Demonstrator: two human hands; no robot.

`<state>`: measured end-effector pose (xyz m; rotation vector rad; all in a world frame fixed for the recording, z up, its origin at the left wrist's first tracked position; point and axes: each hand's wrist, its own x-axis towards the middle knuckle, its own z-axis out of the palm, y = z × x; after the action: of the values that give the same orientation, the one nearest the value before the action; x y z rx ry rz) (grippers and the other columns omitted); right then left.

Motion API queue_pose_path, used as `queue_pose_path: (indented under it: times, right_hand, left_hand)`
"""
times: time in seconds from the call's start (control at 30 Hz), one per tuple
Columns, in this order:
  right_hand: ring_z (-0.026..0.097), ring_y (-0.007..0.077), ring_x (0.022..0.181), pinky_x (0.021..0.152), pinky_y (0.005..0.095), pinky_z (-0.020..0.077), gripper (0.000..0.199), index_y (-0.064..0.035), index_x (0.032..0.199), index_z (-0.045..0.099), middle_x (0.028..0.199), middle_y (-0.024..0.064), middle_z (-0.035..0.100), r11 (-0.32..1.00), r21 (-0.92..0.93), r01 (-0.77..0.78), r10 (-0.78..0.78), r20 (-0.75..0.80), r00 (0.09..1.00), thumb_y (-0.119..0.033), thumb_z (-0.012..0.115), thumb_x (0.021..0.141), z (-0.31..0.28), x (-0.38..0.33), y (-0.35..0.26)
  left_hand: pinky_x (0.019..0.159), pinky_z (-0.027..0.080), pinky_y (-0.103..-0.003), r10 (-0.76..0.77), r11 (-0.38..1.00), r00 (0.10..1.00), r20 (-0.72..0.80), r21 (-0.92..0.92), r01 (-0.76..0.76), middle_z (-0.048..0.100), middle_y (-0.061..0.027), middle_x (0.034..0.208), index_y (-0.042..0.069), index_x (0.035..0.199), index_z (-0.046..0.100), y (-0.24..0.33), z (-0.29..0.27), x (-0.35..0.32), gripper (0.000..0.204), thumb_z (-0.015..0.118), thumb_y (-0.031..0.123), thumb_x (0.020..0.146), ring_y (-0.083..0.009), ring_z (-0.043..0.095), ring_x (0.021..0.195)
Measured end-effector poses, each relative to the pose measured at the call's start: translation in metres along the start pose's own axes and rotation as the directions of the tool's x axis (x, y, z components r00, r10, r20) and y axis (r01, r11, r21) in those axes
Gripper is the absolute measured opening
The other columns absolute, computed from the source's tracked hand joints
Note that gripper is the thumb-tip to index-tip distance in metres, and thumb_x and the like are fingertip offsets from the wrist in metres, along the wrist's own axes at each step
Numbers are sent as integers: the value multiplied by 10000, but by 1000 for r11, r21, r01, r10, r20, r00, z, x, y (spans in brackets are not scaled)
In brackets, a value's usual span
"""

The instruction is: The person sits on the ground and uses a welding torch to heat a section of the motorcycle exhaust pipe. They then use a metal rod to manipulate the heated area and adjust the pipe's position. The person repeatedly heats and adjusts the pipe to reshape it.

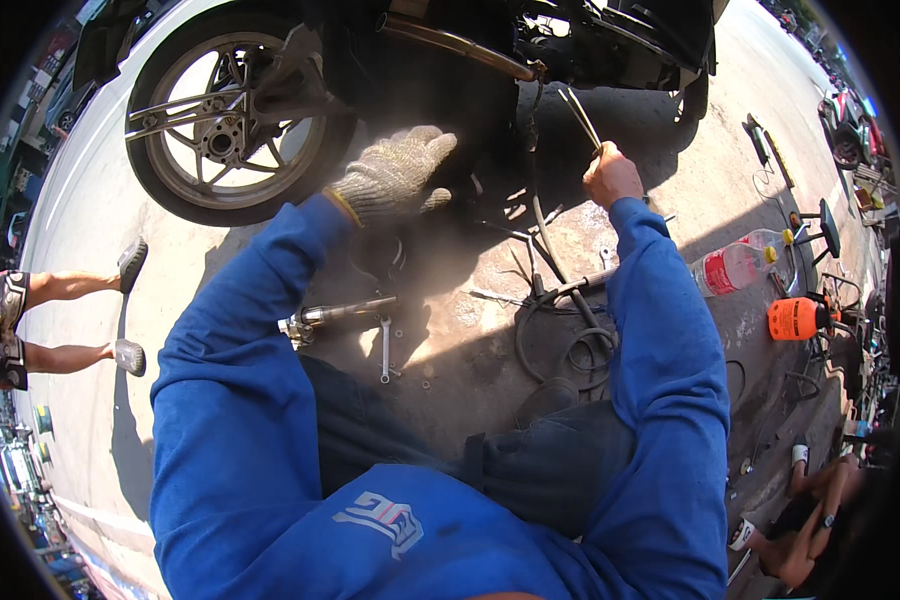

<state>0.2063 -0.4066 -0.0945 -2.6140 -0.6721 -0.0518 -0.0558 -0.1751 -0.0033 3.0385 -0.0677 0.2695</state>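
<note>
My left hand [395, 175] wears a knitted work glove and is held out below the dark underside of a motorcycle, near its wheel [240, 125]. Its fingers are extended with the thumb apart, and nothing shows in them. My bare right hand [613, 178] is closed around a pair of thin metal rods [582, 118], which point up and left toward the motorcycle. Above and between the hands runs a brownish metal exhaust pipe [460, 45]. Haze hangs around the gloved hand, and deep shadow hides the part of the machine behind it.
A combination wrench [385, 350] and a metal cylinder part [345, 312] lie before my legs. A hose [540, 215] loops over the ground. To the right are a clear plastic bottle [740, 262] and an orange container [795, 318]. People are at far left and lower right.
</note>
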Motion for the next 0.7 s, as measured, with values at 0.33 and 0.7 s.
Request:
queue_pose_path:
  times: [0.33, 0.7]
  right_hand:
    - [688, 391, 952, 849, 438, 556, 421, 3, 1258, 645, 1076, 222, 705, 813, 372, 449, -573, 367, 733, -256, 671, 927, -46, -177, -21]
    - [453, 456, 1386, 1158, 471, 401, 1320, 168, 1541, 136, 1500, 379, 381, 743, 537, -400, 659, -479, 580, -427, 947, 686, -5, -142, 295]
  left_hand:
    - [820, 559, -466, 252, 921, 942, 220, -353, -163, 703, -161, 1039, 96, 1199, 669, 89, 105, -13, 325, 612, 209, 899, -360, 693, 968]
    - [885, 562, -465, 201, 979, 552, 809, -179, -95, 723, -175, 1047, 97, 1140, 681, 22, 134, -41, 266, 581, 154, 900, -370, 698, 1007]
